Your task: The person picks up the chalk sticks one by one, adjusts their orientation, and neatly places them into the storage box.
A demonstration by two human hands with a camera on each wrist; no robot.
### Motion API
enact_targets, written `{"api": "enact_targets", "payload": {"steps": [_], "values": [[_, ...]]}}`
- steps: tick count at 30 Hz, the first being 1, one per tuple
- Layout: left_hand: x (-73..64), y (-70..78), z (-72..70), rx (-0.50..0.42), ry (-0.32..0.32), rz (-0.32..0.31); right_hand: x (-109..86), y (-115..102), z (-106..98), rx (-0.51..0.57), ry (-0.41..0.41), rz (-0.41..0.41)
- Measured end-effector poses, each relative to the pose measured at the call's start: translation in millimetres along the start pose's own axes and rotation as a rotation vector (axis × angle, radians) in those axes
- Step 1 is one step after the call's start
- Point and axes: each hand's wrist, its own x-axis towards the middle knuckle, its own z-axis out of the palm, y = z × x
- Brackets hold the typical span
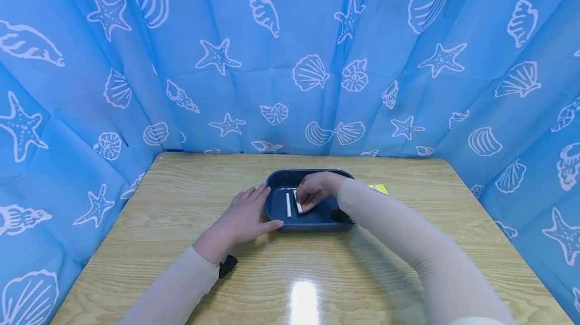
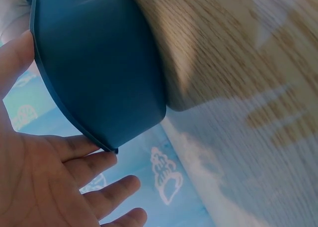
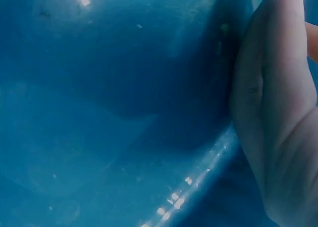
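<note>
A dark blue oblong tub (image 1: 275, 180) with raised walls stands on the table. Inside it one white chalk stick (image 1: 288, 205) lies on the bottom. To the right of that, my right hand (image 1: 317, 189) reaches in and pinches a second chalk stick (image 1: 299, 207) with its fingertips. My left hand (image 1: 244, 214) rests against the tub's left end, its thumb near the front rim and its fingers fairly straight along the side. In the left wrist view the fingertips (image 2: 102, 160) touch the rim's edge. The right wrist view shows the hand's side and the tub's glossy inside, without the chalk.
Several yellow sticks (image 1: 378, 188) lie behind the tub's right end, partly hidden by the right sleeve (image 1: 389, 219). The wooden table (image 1: 199, 179) ends at a blue curtain (image 1: 290, 38) printed with shells and starfish. A black wrist device (image 1: 228, 266) sits under the left wrist.
</note>
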Motion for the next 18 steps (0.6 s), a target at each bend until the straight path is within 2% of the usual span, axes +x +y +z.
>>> {"api": "enact_targets", "payload": {"steps": [9, 18], "values": [[-0.3, -1.4, 0.7, 0.001, 0.005, 0.003, 3.3, -0.7, 6.0, 0.005, -0.004, 0.003], [1.0, -1.7, -0.1, 0.007, 0.001, 0.013, 3.7, -3.5, 11.3, -0.037, 0.022, 0.003]]}}
